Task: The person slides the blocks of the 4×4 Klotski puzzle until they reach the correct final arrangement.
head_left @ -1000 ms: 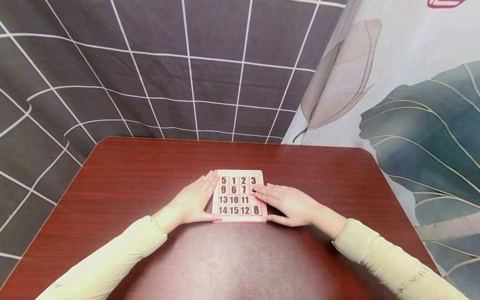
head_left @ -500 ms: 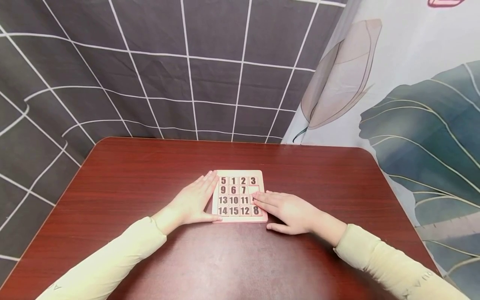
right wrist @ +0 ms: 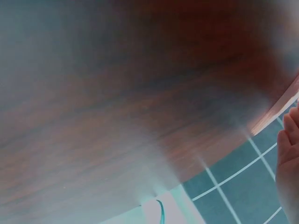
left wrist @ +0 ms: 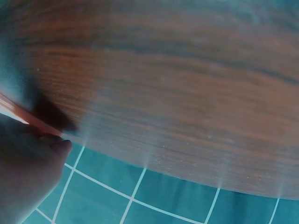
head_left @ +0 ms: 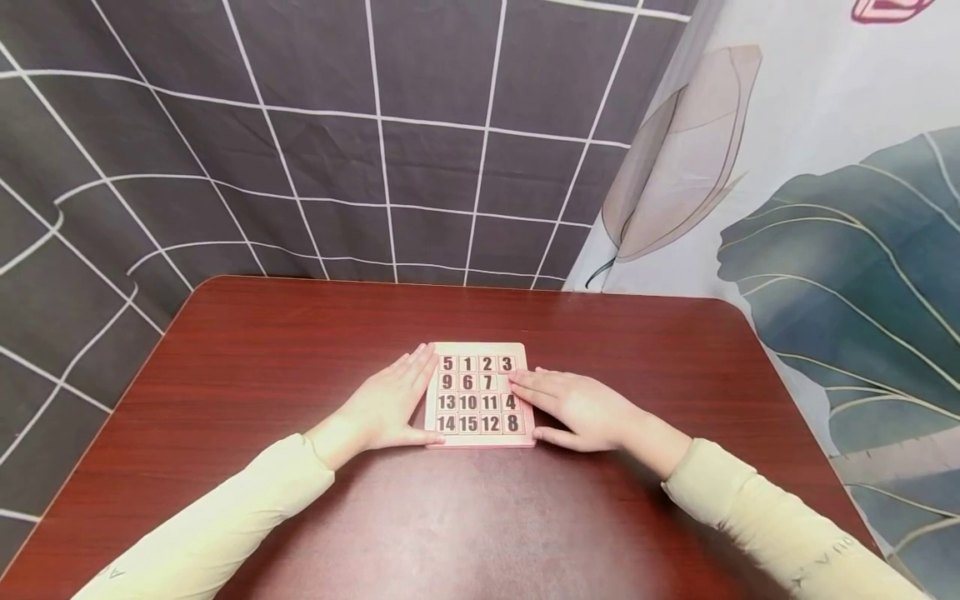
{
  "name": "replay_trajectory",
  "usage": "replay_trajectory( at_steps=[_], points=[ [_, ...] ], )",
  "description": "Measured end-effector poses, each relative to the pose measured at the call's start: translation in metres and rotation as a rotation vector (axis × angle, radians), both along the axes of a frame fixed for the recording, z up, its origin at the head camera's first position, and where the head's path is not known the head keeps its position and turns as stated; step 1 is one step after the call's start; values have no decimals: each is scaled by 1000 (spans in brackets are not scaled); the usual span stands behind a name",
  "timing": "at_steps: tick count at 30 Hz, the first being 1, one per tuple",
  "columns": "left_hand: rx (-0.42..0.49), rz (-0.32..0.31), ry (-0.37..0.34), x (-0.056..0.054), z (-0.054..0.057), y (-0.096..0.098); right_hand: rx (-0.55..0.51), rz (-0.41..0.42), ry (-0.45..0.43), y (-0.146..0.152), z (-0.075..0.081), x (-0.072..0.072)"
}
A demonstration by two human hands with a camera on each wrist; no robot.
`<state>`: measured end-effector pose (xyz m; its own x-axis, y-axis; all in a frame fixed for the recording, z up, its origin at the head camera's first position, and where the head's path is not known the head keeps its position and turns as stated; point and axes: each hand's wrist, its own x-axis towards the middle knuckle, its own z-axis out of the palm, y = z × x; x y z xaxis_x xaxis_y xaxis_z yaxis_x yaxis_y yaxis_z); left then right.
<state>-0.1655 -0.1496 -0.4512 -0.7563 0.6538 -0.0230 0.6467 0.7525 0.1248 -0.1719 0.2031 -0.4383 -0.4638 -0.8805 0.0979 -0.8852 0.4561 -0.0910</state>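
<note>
A pale number slide puzzle [head_left: 480,349] with pink edges and dark-numbered tiles lies flat on the table. My left hand [head_left: 384,406] rests along its left edge, fingers straight, thumb at the near left corner. My right hand [head_left: 577,410] lies at the right side with fingers extended. Its fingertips touch the board by the gap right of the 7 tile [head_left: 488,382], and the thumb is by the near right corner. The 4 tile [head_left: 511,402] sits just below that gap, above the 8 tile [head_left: 512,423]. Both wrist views show only part of each hand and the board's edge.
The reddish-brown wooden table [head_left: 315,333] has rounded far corners. Behind it hangs a dark grey curtain [head_left: 427,158] with a white grid. At the right is a white curtain [head_left: 810,100] with large leaf prints.
The 4 tile has slid one row toward me, so the gap is now above it. My right hand moved nearer, then back away from me. The left hand stayed in place.
</note>
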Motion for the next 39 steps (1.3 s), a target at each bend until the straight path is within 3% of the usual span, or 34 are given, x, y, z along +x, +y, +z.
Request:
replay_trajectory(
  at_steps=[5, 14, 29, 39],
  points=[
    [5, -1, 3, 0, 0, 0, 19, -56, -17, -2, 1, -13],
    [10, 2, 8, 0, -1, -1, 24, -78, -14, -10, -4, -32],
    [6, 3, 24, 1, -1, 0, 18, -19, 31, -5, -5, -7],
    [-8, -4, 35, 1, -4, 0, -12, -26, 50, -17, 4, -22]
  ],
)
